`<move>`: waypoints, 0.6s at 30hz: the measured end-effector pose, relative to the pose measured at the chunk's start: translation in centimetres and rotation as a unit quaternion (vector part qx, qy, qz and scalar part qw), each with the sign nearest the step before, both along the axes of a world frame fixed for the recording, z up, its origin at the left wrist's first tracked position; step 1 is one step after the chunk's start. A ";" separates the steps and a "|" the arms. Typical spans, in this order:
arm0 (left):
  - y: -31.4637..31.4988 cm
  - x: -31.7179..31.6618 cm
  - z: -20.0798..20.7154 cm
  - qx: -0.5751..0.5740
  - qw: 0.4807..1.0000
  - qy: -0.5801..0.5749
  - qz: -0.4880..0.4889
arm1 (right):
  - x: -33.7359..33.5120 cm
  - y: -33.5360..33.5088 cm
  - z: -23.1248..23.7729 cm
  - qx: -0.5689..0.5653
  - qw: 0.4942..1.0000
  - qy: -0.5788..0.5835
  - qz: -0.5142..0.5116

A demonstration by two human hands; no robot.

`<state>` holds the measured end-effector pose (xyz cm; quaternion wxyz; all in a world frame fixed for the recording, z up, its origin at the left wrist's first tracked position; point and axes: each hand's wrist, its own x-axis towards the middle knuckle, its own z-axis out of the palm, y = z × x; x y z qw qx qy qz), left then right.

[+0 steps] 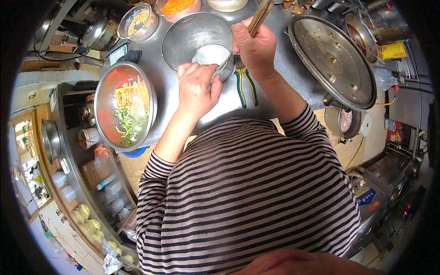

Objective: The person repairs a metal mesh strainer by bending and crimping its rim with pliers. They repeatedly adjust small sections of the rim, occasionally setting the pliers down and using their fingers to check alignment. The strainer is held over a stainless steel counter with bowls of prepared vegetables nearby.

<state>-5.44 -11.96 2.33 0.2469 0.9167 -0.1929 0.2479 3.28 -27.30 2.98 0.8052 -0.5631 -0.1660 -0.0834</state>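
A deep wire-mesh strainer [181, 39] lies tilted on the steel table, its open side showing the mesh inside. My right hand [257, 50] is closed around the strainer's wooden handle [262, 16], which points up and away. My left hand [198, 88] has its fingers curled over the near rim, gripping it close to where the handle joins. Just below that joint, pliers [246, 87] with green and yellow grips rest on the table between my forearms. Their jaws are partly hidden beside the strainer and my right hand.
At the left stands a steel bowl [101, 110] holding shredded greens and a yellow packet. A big round metal lid [316, 50] leans at the right. Along the back are a tub of orange shreds [178, 6] and a clear bowl of grains [139, 22]. A dark cloth [131, 56] lies nearby.
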 end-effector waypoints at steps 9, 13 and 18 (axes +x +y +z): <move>1.6 0.1 1.7 -0.023 0.989 0.114 -0.086 | 0.1 0.0 0.0 -0.082 0.993 -0.016 -0.085; 3.7 0.1 2.4 -0.053 0.979 0.152 -0.128 | 0.4 -0.1 -0.3 -0.091 0.994 -0.020 -0.055; 4.4 0.8 1.3 0.036 0.992 0.044 -0.112 | 0.4 0.4 -0.3 -0.077 0.996 0.000 -0.050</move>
